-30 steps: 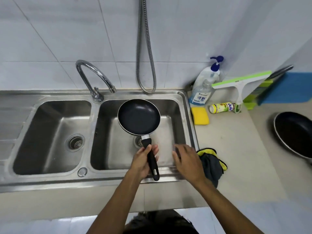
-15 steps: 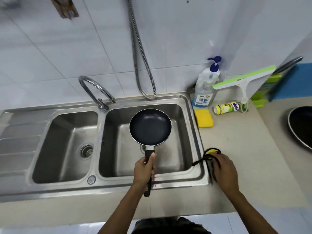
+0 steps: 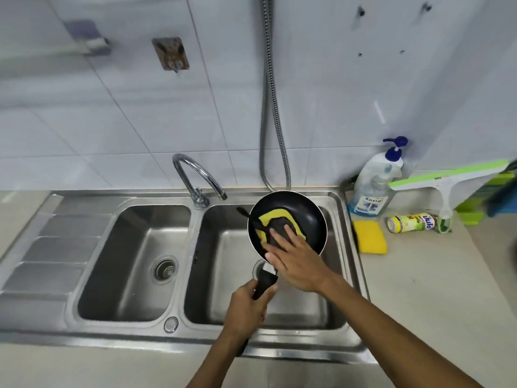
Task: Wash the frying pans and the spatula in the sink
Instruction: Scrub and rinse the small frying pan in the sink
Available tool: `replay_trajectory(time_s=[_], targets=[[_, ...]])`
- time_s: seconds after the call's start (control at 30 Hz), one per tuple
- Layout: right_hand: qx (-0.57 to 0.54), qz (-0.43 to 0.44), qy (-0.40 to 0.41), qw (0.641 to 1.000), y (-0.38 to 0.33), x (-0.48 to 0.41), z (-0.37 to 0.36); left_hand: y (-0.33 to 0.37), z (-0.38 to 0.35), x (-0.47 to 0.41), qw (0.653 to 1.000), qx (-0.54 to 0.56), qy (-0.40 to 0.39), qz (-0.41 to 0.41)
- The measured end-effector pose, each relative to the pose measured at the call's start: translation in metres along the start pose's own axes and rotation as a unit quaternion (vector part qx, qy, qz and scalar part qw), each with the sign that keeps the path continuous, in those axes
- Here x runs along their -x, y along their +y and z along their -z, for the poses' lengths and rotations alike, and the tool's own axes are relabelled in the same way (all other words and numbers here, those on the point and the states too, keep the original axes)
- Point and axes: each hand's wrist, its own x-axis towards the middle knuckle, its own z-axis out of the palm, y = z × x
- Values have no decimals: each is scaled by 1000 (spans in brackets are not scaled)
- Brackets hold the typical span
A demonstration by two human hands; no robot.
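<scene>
I hold a small black frying pan (image 3: 307, 217) tilted over the right basin of the steel double sink (image 3: 347, 247). My left hand (image 3: 247, 306) grips its black handle near the sink's front rim. My right hand (image 3: 296, 256) lies flat inside the pan, its straight fingers pressing a dark grey and yellow cloth (image 3: 275, 222) against the pan's inner surface. The cloth's black loop hangs over the pan's left rim. No spatula or second pan shows in this frame.
A chrome tap (image 3: 195, 175) stands between the basins, with a metal hose (image 3: 268, 107) hanging on the tiled wall. On the counter to the right are a yellow sponge (image 3: 369, 236), a soap pump bottle (image 3: 375, 183), a lying yellow-green bottle (image 3: 411, 222) and a green-edged squeegee (image 3: 444, 180).
My right hand took the cloth from the counter by the sink and brought it into the pan. The pan has tilted and shifted right; the view tipped upward.
</scene>
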Motion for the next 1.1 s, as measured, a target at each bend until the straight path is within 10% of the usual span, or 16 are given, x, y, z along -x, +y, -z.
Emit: replay_trajectory(time_s=[0.3,0.5,0.67,0.93,1.1], targets=[[183,-65,-11,981,16,-40,18,-26,39,-17,993,-90,70,-10],[-79,40,-37,995,-33,-32,-13,-30,32,-15,993,-117,12,-34],[80,-132,3,988,7,-56,15,-25,29,-14,996,-86,8,-23],[-94,10,-58,994,-26,-26,-11,-21,24,-16,988,-152,0,-32],[18,-196,41,980,8,-64,12,-8,22,-22,990,-138,16,-26]])
